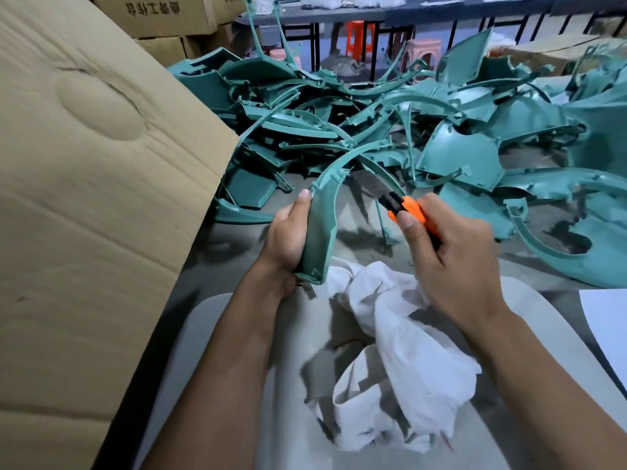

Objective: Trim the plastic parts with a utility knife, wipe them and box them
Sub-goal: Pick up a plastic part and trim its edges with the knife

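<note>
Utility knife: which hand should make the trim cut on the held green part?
Right. The right hand already grips the utility knife, tip pointed toward the curved green part. The left hand holds that part upright, so it likely just steadies it.

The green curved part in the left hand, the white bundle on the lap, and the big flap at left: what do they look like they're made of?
Green curved part: looks like moulded plastic, smooth matte teal, with thin ribs and tabs along its edge.
White bundle: apparently soft woven cloth; it crumples into loose folds.
Big flap: corrugated cardboard, plain brown, showing faint flute lines and a pressed oval dent.
</note>
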The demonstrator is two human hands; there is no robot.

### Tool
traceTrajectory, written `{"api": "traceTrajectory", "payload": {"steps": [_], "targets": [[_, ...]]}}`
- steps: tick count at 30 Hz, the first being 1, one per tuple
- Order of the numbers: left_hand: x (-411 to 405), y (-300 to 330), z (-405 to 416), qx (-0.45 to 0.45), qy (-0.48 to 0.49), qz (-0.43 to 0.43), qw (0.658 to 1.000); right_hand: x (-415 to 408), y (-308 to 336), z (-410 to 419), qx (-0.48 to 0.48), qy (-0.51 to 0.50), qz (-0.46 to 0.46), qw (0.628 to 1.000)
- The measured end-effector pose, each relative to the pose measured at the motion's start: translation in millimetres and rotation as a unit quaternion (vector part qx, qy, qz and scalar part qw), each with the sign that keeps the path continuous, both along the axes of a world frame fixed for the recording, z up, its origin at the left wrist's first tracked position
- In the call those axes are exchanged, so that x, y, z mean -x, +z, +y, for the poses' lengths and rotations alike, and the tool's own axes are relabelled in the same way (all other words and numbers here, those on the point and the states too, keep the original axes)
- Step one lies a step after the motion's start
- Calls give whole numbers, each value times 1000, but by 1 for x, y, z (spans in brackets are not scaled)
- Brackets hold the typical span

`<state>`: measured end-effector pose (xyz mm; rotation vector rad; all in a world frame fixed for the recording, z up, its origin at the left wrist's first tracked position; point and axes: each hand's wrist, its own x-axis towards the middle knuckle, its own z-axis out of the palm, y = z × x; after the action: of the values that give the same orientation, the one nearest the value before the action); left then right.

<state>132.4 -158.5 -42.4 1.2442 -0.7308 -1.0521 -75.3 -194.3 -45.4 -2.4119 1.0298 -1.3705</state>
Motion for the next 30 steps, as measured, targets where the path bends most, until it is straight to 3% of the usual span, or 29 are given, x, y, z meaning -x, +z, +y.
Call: {"api": "traceTrajectory", "payload": {"steps": [4,10,13,15,17,23,28,30], "targets": [[2,1,-1,-11,-19,22,1000,-14,3,14,21,105,2,994],[6,0,1,-14,-14,-27,999,-3,2,-2,8,-50,-33,998],[11,-1,-1,-7,3,-49,999,1,3,0,16,27,-69,997],[11,-2,-1,2,-8,-28,1000,-6,3,8,17,116,-39,992],[9,-2,1,2,-29,-16,999,-13,2,11,14,133,-18,991],[6,0,-1,-1,-35,6,999,-2,-1,-4,-26,-53,-51,997],[20,5,2,30,-108,105,988,-9,0,6,-31,78,-92,992],[28,9,2,11,-104,112,988,-12,-1,6,-38,78,-90,992]]}}
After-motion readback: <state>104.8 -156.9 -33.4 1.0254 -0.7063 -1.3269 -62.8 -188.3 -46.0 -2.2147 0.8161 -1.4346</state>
